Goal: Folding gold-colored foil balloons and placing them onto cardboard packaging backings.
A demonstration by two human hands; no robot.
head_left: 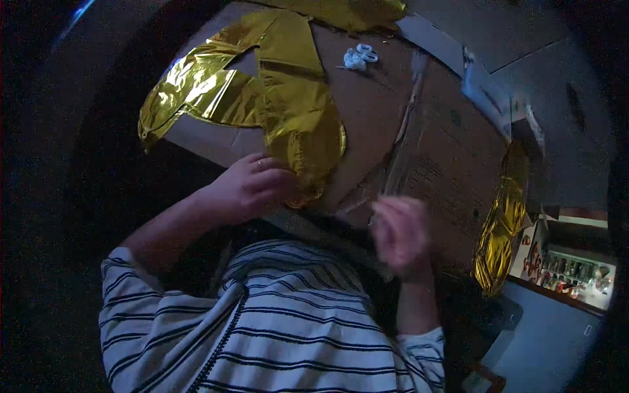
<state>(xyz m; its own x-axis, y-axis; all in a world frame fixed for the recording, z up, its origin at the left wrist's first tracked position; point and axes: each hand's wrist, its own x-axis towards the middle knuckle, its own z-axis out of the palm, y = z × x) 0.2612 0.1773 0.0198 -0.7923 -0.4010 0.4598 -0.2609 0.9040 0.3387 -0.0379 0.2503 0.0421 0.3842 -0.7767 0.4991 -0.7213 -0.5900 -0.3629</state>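
Brown cardboard [367,118]; glossy, creased gold foil [295,98] at left fingers [274,179].

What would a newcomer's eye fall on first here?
The shiny gold foil spread over the left side of the cardboard, with the left hand at its near end. Next, a crumpled gold piece at the cardboard's right edge and the lit niche at lower right.

A: Is the scene bright?
B: No, it is quite dim and bluish, with grain in the dark parts. Strong glare lies on the gold foil [295,105]. At the lower right, a lit shelf [557,297] glows.
A: And the sharpness?
B: The right hand [401,232] is blurred; straight edges bend near the dark rim.
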